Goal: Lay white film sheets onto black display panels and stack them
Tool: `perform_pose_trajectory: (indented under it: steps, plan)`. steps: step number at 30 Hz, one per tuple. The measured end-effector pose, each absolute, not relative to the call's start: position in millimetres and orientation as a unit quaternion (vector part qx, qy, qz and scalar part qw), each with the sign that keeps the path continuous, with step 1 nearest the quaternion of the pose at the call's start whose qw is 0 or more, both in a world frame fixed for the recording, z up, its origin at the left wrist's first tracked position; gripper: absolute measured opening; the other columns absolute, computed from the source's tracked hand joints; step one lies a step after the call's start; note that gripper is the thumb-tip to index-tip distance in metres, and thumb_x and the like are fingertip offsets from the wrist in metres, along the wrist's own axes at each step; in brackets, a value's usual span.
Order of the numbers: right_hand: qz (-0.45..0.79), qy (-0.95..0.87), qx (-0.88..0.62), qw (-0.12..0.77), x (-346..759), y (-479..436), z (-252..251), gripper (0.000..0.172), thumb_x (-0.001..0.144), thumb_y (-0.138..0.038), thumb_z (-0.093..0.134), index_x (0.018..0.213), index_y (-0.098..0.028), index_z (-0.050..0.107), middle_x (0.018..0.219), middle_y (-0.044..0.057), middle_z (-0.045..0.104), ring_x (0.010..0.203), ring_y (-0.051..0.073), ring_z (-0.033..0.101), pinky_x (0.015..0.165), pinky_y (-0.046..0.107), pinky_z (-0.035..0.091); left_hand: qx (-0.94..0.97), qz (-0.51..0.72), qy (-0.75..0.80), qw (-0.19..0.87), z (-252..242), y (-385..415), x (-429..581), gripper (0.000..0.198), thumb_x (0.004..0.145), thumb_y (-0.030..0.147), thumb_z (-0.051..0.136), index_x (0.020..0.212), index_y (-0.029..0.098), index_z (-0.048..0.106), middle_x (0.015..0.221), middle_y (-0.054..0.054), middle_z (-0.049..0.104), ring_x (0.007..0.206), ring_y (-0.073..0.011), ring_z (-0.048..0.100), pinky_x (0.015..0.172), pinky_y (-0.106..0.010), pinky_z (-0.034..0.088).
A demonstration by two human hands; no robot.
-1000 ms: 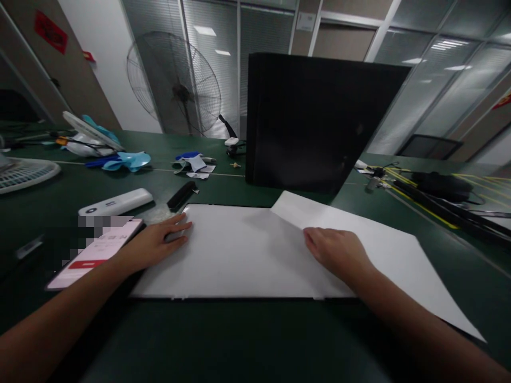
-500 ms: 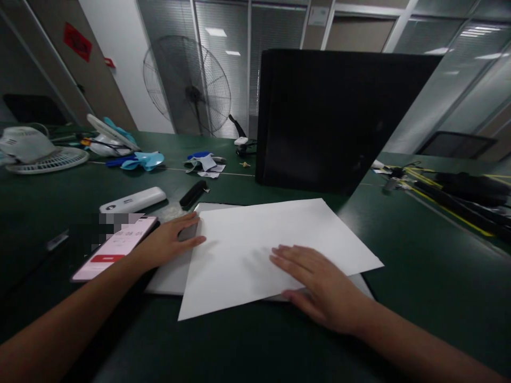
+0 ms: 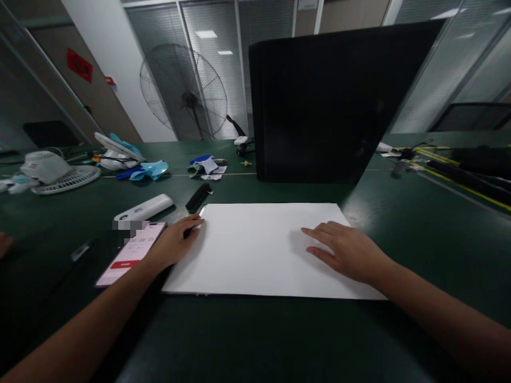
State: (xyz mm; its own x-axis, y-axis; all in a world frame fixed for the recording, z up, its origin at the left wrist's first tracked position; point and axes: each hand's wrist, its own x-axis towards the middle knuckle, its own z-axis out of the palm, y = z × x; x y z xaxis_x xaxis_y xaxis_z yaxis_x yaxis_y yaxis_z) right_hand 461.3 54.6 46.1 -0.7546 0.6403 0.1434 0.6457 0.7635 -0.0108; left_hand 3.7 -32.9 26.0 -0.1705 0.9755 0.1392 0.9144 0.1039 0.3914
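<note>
A white sheet of paper (image 3: 255,250) lies flat in front of me, lined up over a thin board or pad whose edges barely show. At the sheet's left edge rests my left hand (image 3: 175,242), thumb and fingers apart. My right hand (image 3: 347,247) is over the right part of the sheet with its fingers stretched out toward the left. Neither hand grips the paper. Beside my left wrist is a phone (image 3: 139,242) with a lit pink screen and a red button.
A large black panel (image 3: 319,106) stands behind the sheet. Left of it lie a black stapler-like object (image 3: 198,197), a white oblong device (image 3: 146,206), blue masks (image 3: 149,170) and a small white fan (image 3: 67,178). Black and yellow straps (image 3: 471,178) lie right. Part of another hand (image 3: 5,243) shows at the left edge.
The sheet was skewed across the board and has turned to lie square over it. My right hand has moved right and away from me; my left stays at the left edge.
</note>
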Motion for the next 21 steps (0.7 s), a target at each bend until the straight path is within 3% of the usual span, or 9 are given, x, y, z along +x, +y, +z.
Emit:
perform_pose_trajectory:
  steps: [6, 12, 21]
  plan:
    - [0.024, -0.956, -0.278, 0.088, 461, 55, 44, 0.047, 0.11, -0.043, 0.047, 0.148, -0.021, 0.064, 0.132, 0.013, 0.069, 0.117, 0.029, 0.065, 0.099, 0.053, 0.058, 0.641, 0.182, 0.742, 0.072, 30, -34, 3, 0.061, 0.092, 0.06, 0.05, 0.132, 0.023, 0.076, 0.157, -0.008, 0.06, 0.138, -0.0355, 0.063, 0.121, -0.048, 0.044]
    - [0.038, -0.954, -0.277, 0.11, 462, 61, 43, 0.039, 0.109, -0.038, 0.051, 0.136, -0.021, 0.073, 0.133, 0.013, 0.068, 0.12, 0.028, 0.063, 0.104, 0.052, 0.055, 0.634, 0.142, 0.757, 0.074, 36, -36, 9, 0.062, 0.096, 0.059, 0.049, 0.139, 0.021, 0.071, 0.16, -0.008, 0.056, 0.141, -0.0357, 0.061, 0.124, -0.052, 0.039]
    - [-0.001, -0.956, -0.265, 0.128, 462, 53, 39, 0.04, 0.106, -0.044, 0.056, 0.136, -0.024, 0.073, 0.135, 0.014, 0.069, 0.12, 0.032, 0.065, 0.102, 0.058, 0.055, 0.644, 0.157, 0.746, 0.069, 31, -38, 8, 0.063, 0.097, 0.057, 0.053, 0.147, 0.022, 0.065, 0.163, -0.01, 0.052, 0.14, -0.0355, 0.061, 0.122, -0.048, 0.042]
